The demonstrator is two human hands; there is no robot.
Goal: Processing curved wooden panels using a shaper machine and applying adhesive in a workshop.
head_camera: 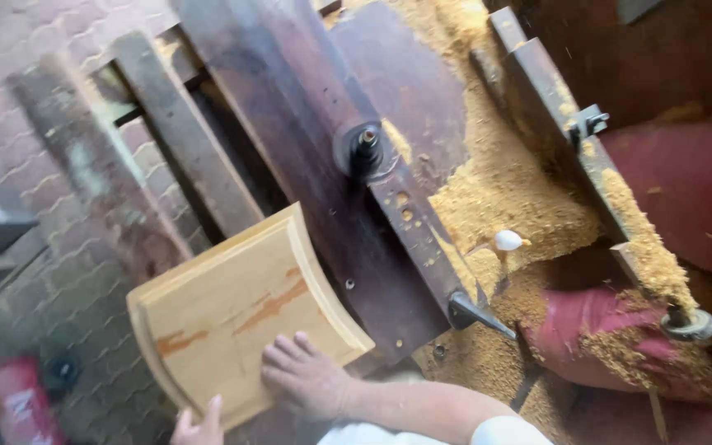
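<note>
A light wooden panel (pixel 232 317) with a raised border and a curved far edge lies partly on the dark metal machine table (pixel 290 124). My right hand (pixel 305 377) presses flat on the panel's near right corner, fingers together. Only the fingers of my left hand (pixel 199 422) show at the bottom edge of the view, holding the panel's near edge. A vertical cutter spindle (pixel 366 147) stands out of the table beyond the panel, apart from it.
Heaps of sawdust (pixel 504 198) cover the right of the table around a metal fence bar (pixel 566 124). A white knob (pixel 508 241) and a dark lever (pixel 475 313) sit near the table's edge. Red machine parts (pixel 686 189) lie right; paved floor (pixel 51 272) left.
</note>
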